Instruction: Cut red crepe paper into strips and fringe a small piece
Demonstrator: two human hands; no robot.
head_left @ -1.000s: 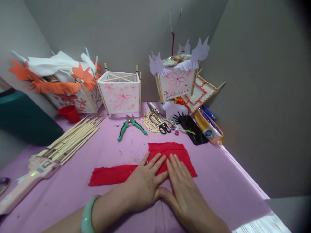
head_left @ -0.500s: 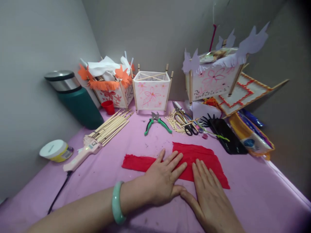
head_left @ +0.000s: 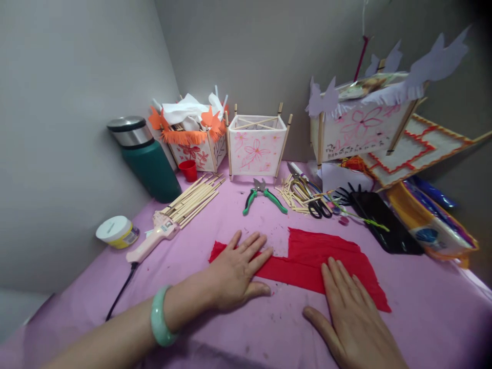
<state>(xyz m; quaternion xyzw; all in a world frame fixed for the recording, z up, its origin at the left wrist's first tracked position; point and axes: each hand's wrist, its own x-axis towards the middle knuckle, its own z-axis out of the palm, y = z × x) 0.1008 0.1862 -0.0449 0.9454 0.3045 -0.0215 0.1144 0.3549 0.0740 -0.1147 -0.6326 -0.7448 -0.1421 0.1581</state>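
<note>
A piece of thin red crepe-like material (head_left: 334, 251) lies flat on the purple tablecloth (head_left: 284, 328), with a wide part at the right and a narrow strip reaching left. My left hand (head_left: 238, 271) rests on the narrow strip, palm down and fingers spread, and covers part of it. On the wide part's lower edge lie the fingertips of my right hand (head_left: 351, 312), stretched out flat with the thumb apart. Beyond the material are green-handled pliers (head_left: 263, 195), with their handles spread.
Behind stand paper lanterns: one orange-fringed (head_left: 196, 154), one plain white (head_left: 255, 151), one purple-fringed (head_left: 357, 128). At left are a green bottle (head_left: 148, 164), a white-lidded tub (head_left: 117, 231), a pink glue gun (head_left: 154, 241) and wooden sticks (head_left: 196, 200). Scissors (head_left: 321, 205) and a black phone (head_left: 384, 223) lie right.
My left hand has slid left along the narrow strip, away from my right hand. The thumbs, close together before, are now apart. The camera view has shifted left.
</note>
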